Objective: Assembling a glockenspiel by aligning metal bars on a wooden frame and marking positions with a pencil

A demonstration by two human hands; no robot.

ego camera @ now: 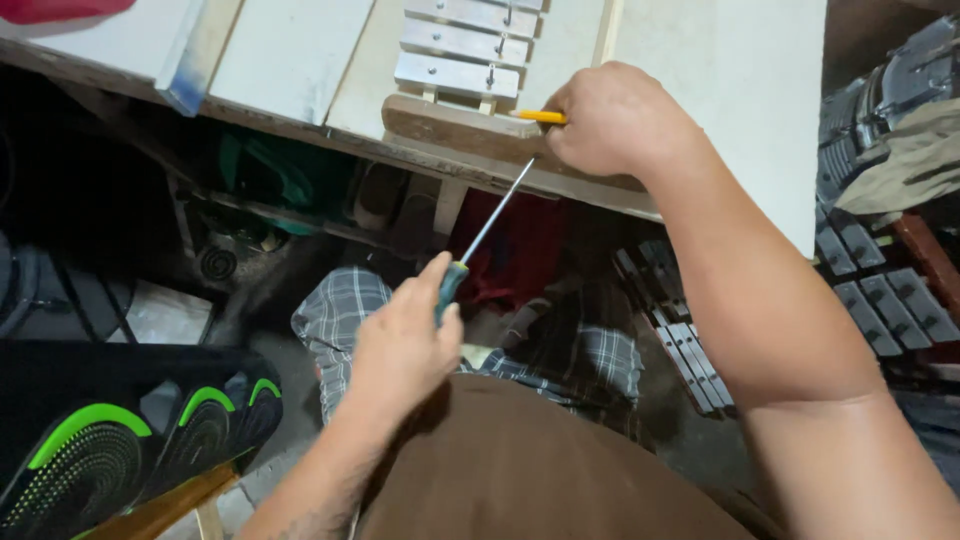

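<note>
Green-handled screwdriver (pixel 487 228) — left hand (pixel 405 340) clamped — slants up-right toward right hand (pixel 610 120) pinching yellow pencil (pixel 540 117).

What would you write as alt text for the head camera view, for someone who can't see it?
A person's left hand grips a green-handled screwdriver pointed up at the wooden frame of a metal-barred xylophone, while the right hand rests on the frame holding a yellow pencil. More metal bars lie on the right, below the white workbench.
</note>
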